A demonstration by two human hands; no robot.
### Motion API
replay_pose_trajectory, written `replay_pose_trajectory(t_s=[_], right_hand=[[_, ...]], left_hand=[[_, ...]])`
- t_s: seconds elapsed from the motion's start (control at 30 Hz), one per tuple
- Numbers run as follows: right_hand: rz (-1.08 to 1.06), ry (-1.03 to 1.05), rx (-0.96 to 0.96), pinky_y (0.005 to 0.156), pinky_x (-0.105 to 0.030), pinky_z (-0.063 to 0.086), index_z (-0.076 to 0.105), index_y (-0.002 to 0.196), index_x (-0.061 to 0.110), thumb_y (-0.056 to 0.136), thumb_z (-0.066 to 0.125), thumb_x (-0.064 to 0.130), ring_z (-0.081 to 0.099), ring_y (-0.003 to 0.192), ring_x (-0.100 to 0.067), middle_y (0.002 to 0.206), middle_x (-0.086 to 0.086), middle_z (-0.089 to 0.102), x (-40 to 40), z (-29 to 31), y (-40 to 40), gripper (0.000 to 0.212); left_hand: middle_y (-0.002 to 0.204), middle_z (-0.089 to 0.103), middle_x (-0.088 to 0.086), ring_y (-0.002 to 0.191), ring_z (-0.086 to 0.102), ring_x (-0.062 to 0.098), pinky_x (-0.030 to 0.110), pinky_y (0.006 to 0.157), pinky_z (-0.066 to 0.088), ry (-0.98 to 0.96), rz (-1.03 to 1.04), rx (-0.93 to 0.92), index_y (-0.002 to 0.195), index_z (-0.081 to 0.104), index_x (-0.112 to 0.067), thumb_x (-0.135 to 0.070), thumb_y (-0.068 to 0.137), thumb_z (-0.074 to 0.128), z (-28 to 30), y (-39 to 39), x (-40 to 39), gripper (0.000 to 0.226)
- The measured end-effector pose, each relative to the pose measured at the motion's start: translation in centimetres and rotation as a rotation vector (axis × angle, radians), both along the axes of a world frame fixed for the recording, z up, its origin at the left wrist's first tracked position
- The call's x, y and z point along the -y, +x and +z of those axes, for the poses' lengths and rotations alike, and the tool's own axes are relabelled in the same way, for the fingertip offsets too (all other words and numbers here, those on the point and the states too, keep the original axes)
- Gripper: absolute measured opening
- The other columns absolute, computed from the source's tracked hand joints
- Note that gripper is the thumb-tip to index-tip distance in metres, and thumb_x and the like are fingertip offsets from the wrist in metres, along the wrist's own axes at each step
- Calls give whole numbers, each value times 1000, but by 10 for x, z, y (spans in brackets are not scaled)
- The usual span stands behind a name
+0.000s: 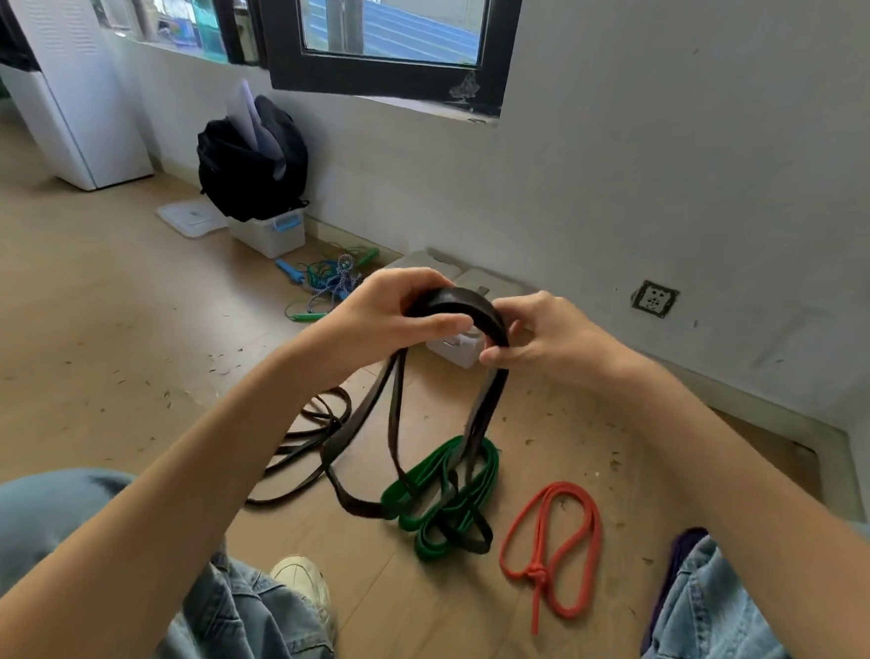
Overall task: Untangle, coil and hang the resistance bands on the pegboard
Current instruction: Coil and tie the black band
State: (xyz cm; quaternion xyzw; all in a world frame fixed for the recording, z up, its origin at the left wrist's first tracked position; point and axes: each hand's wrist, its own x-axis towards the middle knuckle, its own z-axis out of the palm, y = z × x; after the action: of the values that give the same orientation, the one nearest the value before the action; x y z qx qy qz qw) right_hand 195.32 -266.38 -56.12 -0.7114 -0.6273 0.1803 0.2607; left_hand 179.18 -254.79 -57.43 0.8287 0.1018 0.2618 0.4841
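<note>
1. The black resistance band point(455, 305) is held up over the floor point(89, 305) by both hands. The fingers and thumb of the left hand point(398, 311) are curled round the top arch of the band; the right hand point(540, 336) pinches the same arch just beside it, thumb against fingers.

2. From the hands the black strands hang down and run through the green resistance band point(452, 500), which lies bunched on the floor. If the black band is lifted or pulled hard, the crossing is likely to be cinched tighter and the green band dragged along with it.

3. A further run of black strap point(313, 423) lies looped on the floor to the left. Whether it belongs to the held band cannot be told; if it does, coiling from the top may trap a twist in it.

4. The orange cord point(552, 543), knotted near its lower end, lies near the green band but apart from it. It could be caught up if the bundle is swept sideways.

5. A purple band point(679, 557) is partly hidden beside the right knee and could be overlooked.

6. No pegboard is in view, so hanging is judged still far off.
</note>
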Motion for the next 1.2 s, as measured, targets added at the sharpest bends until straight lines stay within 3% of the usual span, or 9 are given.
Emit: replay_pose_trajectory(t_s=[0.17,0.33,0.4,0.5,0.77,0.87,0.93,1.07,1.2], right_hand=[[-13,47,22,66,-25,48,62,84,16,81,70,20,57,68,-11,77,3,60,-8,11,1,10],[75,157,-119,68,-39,51,63,100,1,83,68,14,62,71,-30,84,-17,67,-13,28,-8,23],[80,179,-137,65,-36,51,62,103,0,85,65,13,62,71,-34,85,-18,67,-16,29,-12,22],[94,179,-166,56,-24,44,60,105,-1,90,59,11,55,65,-27,80,-16,63,-20,29,-15,19],[99,215,-252,54,-22,48,55,109,-4,92,54,9,58,69,-40,85,-27,63,-23,26,-19,21],[82,226,-233,47,-20,45,55,108,0,93,54,12,57,54,-17,74,-7,62,-25,26,-23,19],[73,225,-264,44,-28,44,54,108,5,92,55,15,55,48,-15,74,2,60,-25,24,-25,19],[68,143,-581,48,-26,47,54,113,4,83,66,11,53,56,-15,84,0,61,-16,11,-24,34],[33,190,-572,67,-29,53,60,108,-3,81,67,4,62,77,-30,93,-16,66,-11,7,-21,29]], left_hand=[[72,47,-5,58,41,1,14,56,34,131,49,-84,96,55,-15,-10,89,57,-12,0,-9,10],[62,43,-10,52,39,-4,9,53,32,-13,-13,-84,97,59,-18,-11,86,62,-20,2,-6,14],[55,48,-17,51,43,-5,6,53,34,-106,-19,-78,95,61,-23,-14,82,67,-20,3,-5,16],[50,51,-18,49,45,-4,5,53,35,-109,-48,-89,105,62,-9,-13,80,69,-18,2,-4,26],[48,49,-13,45,41,-2,8,48,33,-121,-8,-44,96,62,-9,-14,80,69,-8,3,-1,19],[47,50,-14,43,40,-2,8,45,31,-92,8,-63,86,65,-14,-17,81,69,-9,5,0,7],[43,48,-16,40,39,-2,7,43,30,-86,21,-39,76,62,-16,-15,82,67,-8,5,1,8],[44,50,-19,40,45,-6,2,44,32,-106,5,8,68,57,-17,-7,84,62,-9,0,0,19],[47,49,-15,44,41,-2,9,46,33,-93,52,-48,81,65,-14,-15,79,69,-17,1,-3,5]])
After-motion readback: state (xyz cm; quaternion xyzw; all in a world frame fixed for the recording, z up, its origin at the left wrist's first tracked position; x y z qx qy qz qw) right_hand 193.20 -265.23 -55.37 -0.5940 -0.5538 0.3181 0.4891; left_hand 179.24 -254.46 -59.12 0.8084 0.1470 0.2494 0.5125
